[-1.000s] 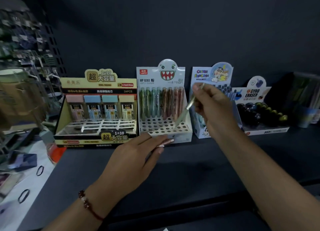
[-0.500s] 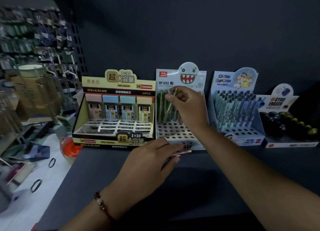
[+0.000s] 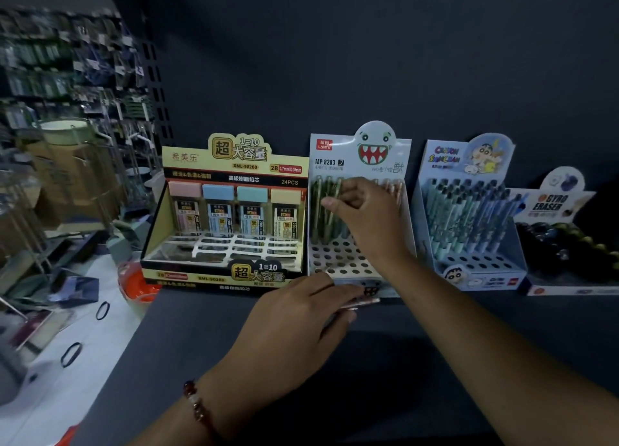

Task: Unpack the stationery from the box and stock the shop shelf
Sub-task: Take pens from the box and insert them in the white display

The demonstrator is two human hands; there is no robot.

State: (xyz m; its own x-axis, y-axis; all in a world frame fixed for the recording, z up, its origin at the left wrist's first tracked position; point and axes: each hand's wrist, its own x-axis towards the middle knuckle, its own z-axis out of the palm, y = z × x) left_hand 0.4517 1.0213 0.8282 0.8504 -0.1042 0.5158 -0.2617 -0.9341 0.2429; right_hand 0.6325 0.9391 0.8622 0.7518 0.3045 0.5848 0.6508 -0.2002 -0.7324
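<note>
1. The step in hand looks like stocking the monster-face display box [image 3: 360, 244], which stands on the dark shelf [image 3: 418, 345] between the pencil-lead display [image 3: 227, 218] and the cartoon pen display [image 3: 469, 218].
2. The right hand [image 3: 365, 211] reaches into the back rows of that box, its fingers [image 3: 335, 202] curled around the top of a green pencil [image 3: 330, 211]; whether the tip already sits in a hole is hidden.
3. The left hand [image 3: 301, 325] rests low at the box's front edge and grips a few pinkish pencils [image 3: 363, 302] whose ends poke out past the fingertips.
4. Green pencils fill the left of the back rows and pinkish ones the right; most of the front holes stand empty.
5. My judgement: the next move calls for letting the green pencil stand upright in its hole, then taking one from the left hand's bundle and aiming its tip squarely at an empty hole.
6. The far-right eraser display [image 3: 566, 238] is not involved.
</note>
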